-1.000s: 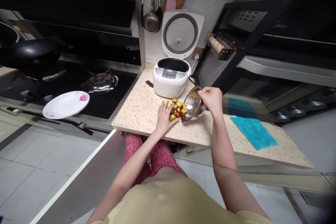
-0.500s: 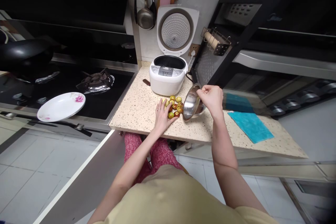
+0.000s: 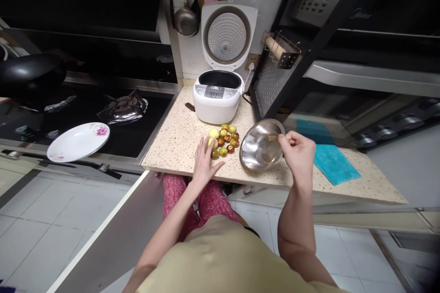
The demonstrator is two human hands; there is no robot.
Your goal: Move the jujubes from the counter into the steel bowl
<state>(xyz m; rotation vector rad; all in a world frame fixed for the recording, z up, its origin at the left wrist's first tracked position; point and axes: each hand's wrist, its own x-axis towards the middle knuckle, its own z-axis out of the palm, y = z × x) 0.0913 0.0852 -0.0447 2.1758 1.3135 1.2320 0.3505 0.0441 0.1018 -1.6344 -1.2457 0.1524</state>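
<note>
Fruit lay loose on the counter (image 3: 178, 146) while a metal bowl (image 3: 260, 146) was held tipped beside it.

The right hand (image 3: 298, 154) gripped the bowl's rim, its fingers (image 3: 283, 139) clenched on the edge, and the bowl sat tilted with its shiny, bare inside facing the camera, just right of the fruit. The small green, yellow and red fruit (image 3: 224, 139) lay in a cluster in front of the open white rice cooker (image 3: 217, 96), apart from the bowl. The left hand (image 3: 203, 165) rested flat on the counter with its fingers released and spread, their tips touching the near left side of the fruit. Well to the right of the bowl lay a blue cloth (image 3: 335, 164). Far to the left of the fruit, a white flowered plate (image 3: 78, 141) sat at the stove's edge.
</note>
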